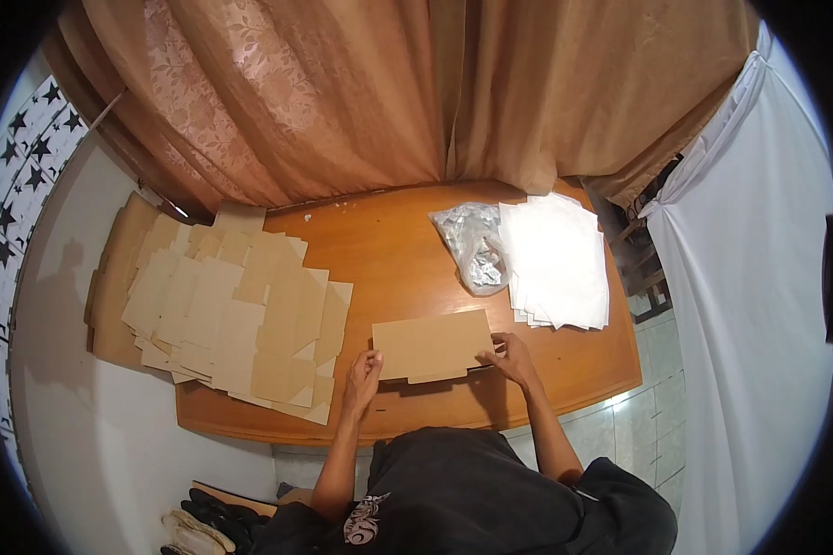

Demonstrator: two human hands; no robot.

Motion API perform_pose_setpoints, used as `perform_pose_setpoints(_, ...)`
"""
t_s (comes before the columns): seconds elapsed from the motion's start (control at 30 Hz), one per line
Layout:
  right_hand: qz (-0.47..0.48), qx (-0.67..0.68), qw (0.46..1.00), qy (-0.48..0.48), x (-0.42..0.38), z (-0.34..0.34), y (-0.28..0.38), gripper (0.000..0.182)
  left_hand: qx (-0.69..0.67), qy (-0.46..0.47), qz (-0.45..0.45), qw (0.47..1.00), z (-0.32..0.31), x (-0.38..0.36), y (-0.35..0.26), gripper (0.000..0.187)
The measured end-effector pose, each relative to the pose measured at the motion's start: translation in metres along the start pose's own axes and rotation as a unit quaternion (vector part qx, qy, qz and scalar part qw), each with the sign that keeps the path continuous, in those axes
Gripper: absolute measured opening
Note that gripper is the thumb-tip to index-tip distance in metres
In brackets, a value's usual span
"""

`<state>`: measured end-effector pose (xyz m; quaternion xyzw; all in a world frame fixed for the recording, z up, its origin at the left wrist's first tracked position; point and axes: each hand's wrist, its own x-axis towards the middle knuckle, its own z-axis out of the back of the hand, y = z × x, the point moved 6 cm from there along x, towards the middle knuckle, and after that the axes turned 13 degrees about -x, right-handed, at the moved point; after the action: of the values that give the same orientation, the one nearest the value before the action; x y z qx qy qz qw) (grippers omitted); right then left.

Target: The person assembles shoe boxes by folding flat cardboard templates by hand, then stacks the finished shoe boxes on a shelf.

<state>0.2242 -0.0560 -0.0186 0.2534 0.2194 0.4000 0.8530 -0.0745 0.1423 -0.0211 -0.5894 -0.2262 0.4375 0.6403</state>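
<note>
A brown cardboard box point(432, 346) sits in front of me near the table's front edge, its broad flat top facing up and a narrow tab jutting from its near side. My left hand point(366, 370) is closed at the box's left end, the fingers pressed against its side. At the right end, my right hand point(508, 358) grips the near corner with bent fingers and thumb. The side walls and inside of the box are mostly hidden under the top panel.
A large spread pile of flat cardboard pieces point(231, 310) covers the table's left side. To the right lie a stack of white sheets point(557, 264) and a clear plastic bag point(473, 248) with small silvery items. Curtains hang behind the wooden table point(370, 245); shoes point(199, 532) lie at lower left.
</note>
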Motion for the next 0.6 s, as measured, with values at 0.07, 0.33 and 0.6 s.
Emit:
perform_pose_setpoints(0.07, -0.048, 0.071, 0.996, 0.015, 0.003, 0.001, -0.003, 0.061, 0.037, 0.005, -0.006, 0.999, -0.002, 0.001, -0.002, 0.044)
perform_pose_setpoints(0.33, -0.129, 0.48, 0.868, 0.025, 0.023, -0.004, -0.017, 0.038, -0.168, -0.054, 0.082, 0.981, 0.004, 0.013, -0.013, 0.051)
perform_pose_setpoints(0.6, 0.155, 0.122, 0.977, -0.077, 0.056, -0.001, 0.016, 0.058, -0.165, 0.006, -0.07, 0.984, 0.002, 0.085, -0.014, 0.038)
